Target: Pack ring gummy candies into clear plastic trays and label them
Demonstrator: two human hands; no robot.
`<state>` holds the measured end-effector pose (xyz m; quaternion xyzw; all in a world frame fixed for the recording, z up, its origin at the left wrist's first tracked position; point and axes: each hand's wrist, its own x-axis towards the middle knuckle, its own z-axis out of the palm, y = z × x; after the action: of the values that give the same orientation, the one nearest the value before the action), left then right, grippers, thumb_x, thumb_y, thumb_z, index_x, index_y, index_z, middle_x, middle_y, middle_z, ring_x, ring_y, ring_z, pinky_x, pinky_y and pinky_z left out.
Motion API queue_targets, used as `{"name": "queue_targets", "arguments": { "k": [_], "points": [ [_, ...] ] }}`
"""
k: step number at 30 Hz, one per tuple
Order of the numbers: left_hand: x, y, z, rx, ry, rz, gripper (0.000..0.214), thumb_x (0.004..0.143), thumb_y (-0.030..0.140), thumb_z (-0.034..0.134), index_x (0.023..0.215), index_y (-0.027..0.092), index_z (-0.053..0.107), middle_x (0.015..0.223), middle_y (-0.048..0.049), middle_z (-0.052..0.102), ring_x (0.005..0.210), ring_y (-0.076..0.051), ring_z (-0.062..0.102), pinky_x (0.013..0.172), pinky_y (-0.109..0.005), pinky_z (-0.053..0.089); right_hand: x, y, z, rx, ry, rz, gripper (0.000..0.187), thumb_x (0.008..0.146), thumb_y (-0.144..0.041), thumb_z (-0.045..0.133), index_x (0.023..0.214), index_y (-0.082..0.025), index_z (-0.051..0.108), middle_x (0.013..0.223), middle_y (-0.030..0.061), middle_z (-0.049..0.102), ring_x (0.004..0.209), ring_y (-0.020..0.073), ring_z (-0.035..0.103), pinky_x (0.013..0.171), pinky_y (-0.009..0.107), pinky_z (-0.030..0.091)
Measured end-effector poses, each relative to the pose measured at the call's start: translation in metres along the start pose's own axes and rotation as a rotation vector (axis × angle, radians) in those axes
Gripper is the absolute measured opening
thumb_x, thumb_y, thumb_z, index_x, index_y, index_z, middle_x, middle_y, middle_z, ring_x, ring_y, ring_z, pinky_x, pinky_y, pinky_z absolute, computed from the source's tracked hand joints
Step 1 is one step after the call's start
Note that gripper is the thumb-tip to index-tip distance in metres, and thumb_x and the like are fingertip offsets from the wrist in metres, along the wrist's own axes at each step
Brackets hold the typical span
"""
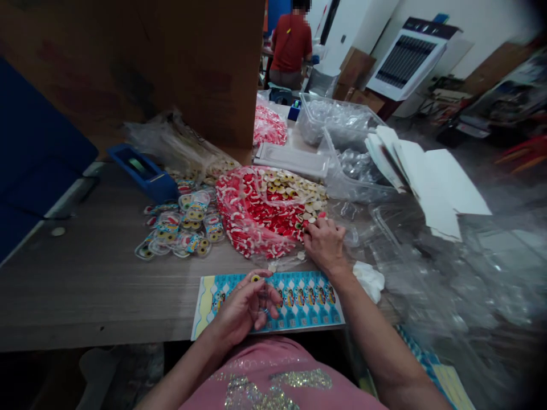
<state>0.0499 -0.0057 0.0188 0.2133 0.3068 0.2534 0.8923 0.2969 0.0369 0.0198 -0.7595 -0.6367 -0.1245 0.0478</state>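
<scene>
My left hand (248, 302) is closed loosely, palm up, around a small clear plastic blister shell, with a yellow-and-black eye-like disc (255, 278) at the fingertips. Beneath it lies a blue printed card sheet (299, 322). My right hand (327, 245) reaches to the right edge of an open plastic bag full of small red-and-white pieces (248, 210). Its fingers curl down among cream and yellow discs (290, 185); what they grip is hidden. Left of the bag is a pile of clear-packed pieces with printed cards and discs (183, 225).
A blue tape dispenser (143, 171) stands at the left by a large cardboard box (205, 68). Clear tubs (359, 182) of plastic shells and white cards (431, 182) are at the right. Crumpled white tissue (370, 280) lies beside my right forearm. A person in red (292, 42) is farther back.
</scene>
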Motion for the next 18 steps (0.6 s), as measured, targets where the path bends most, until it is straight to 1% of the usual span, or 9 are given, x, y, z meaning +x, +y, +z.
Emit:
{"name": "queue_targets", "arguments": {
  "k": [4, 7, 9, 12, 13, 15, 17, 18],
  "points": [
    [-0.004, 0.002, -0.004, -0.041, -0.022, -0.006, 0.028, 0.088, 0.026, 0.053, 0.114, 0.023, 0.044, 0.084, -0.0064, 0.067, 0.062, -0.019, 0.067, 0.036, -0.016, 0.038, -0.003, 0.0, 0.002, 0.043, 0.054, 0.041, 0.021, 0.09, -0.032, 0.052, 0.089, -0.021, 0.069, 0.097, 0.0086, 0.066, 0.097, 0.0255, 0.048, 0.081, 0.039, 0.023],
    [-0.002, 0.003, -0.002, -0.095, -0.071, -0.013, 0.025, 0.093, 0.035, 0.046, 0.114, 0.022, 0.047, 0.086, -0.009, 0.068, 0.064, -0.021, 0.069, 0.038, -0.018, 0.041, 0.0, 0.0, 0.005, 0.057, 0.045, 0.042, 0.021, 0.09, -0.032, 0.053, 0.088, -0.021, 0.071, 0.096, 0.0088, 0.065, 0.097, 0.0258, 0.048, 0.081, 0.039, 0.024],
    [0.0, 0.003, 0.0, -0.136, -0.098, -0.023, 0.03, 0.095, 0.043, 0.041, 0.114, 0.021, 0.049, 0.086, -0.0101, 0.068, 0.064, -0.022, 0.069, 0.038, -0.019, 0.042, 0.002, 0.002, 0.006, 0.077, 0.033, 0.046, 0.021, 0.09, -0.029, 0.052, 0.087, -0.021, 0.071, 0.096, 0.0095, 0.066, 0.097, 0.0258, 0.048, 0.08, 0.039, 0.025],
    [0.001, 0.003, -0.002, -0.184, -0.112, -0.013, 0.036, 0.096, 0.049, 0.038, 0.114, 0.02, 0.051, 0.085, -0.0113, 0.069, 0.066, -0.024, 0.07, 0.04, -0.02, 0.044, -0.001, 0.005, 0.0, 0.168, 0.048, 0.11, 0.019, 0.089, -0.024, 0.052, 0.086, -0.019, 0.07, 0.1, 0.011, 0.065, 0.098, 0.0265, 0.049, 0.082, 0.039, 0.028],
    [0.002, 0.002, -0.003, -0.197, -0.111, -0.009, 0.037, 0.096, 0.049, 0.038, 0.114, 0.02, 0.052, 0.085, -0.0116, 0.069, 0.066, -0.024, 0.07, 0.04, -0.021, 0.045, -0.005, 0.005, -0.005, 0.253, 0.053, 0.126, 0.018, 0.088, -0.024, 0.052, 0.084, -0.018, 0.069, 0.1, 0.011, 0.065, 0.099, 0.0266, 0.05, 0.083, 0.04, 0.03],
    [0.002, 0.001, -0.006, -0.214, -0.104, -0.01, 0.037, 0.096, 0.049, 0.039, 0.113, 0.02, 0.053, 0.086, -0.0117, 0.069, 0.066, -0.024, 0.071, 0.041, -0.022, 0.046, -0.016, -0.001, -0.017, 0.536, 0.033, 0.095, 0.017, 0.086, -0.024, 0.052, 0.079, -0.018, 0.066, 0.102, 0.0102, 0.063, 0.101, 0.0258, 0.052, 0.085, 0.039, 0.036],
    [0.003, -0.001, -0.006, -0.22, -0.103, -0.016, 0.038, 0.095, 0.05, 0.041, 0.113, 0.019, 0.054, 0.085, -0.011, 0.07, 0.066, -0.024, 0.071, 0.042, -0.022, 0.047, -0.031, -0.016, -0.032, 0.878, -0.043, -0.042, 0.016, 0.086, -0.024, 0.051, 0.077, -0.02, 0.064, 0.11, 0.0087, 0.061, 0.105, 0.0239, 0.054, 0.089, 0.038, 0.04],
    [0.004, -0.002, -0.005, -0.217, -0.102, -0.013, 0.039, 0.094, 0.05, 0.043, 0.113, 0.019, 0.055, 0.084, -0.0105, 0.069, 0.065, -0.023, 0.071, 0.041, -0.022, 0.047, -0.039, -0.026, -0.038, 0.993, -0.098, -0.125, 0.015, 0.086, -0.024, 0.052, 0.078, -0.021, 0.064, 0.115, 0.008, 0.06, 0.108, 0.0236, 0.054, 0.091, 0.039, 0.041]
  ]
}}
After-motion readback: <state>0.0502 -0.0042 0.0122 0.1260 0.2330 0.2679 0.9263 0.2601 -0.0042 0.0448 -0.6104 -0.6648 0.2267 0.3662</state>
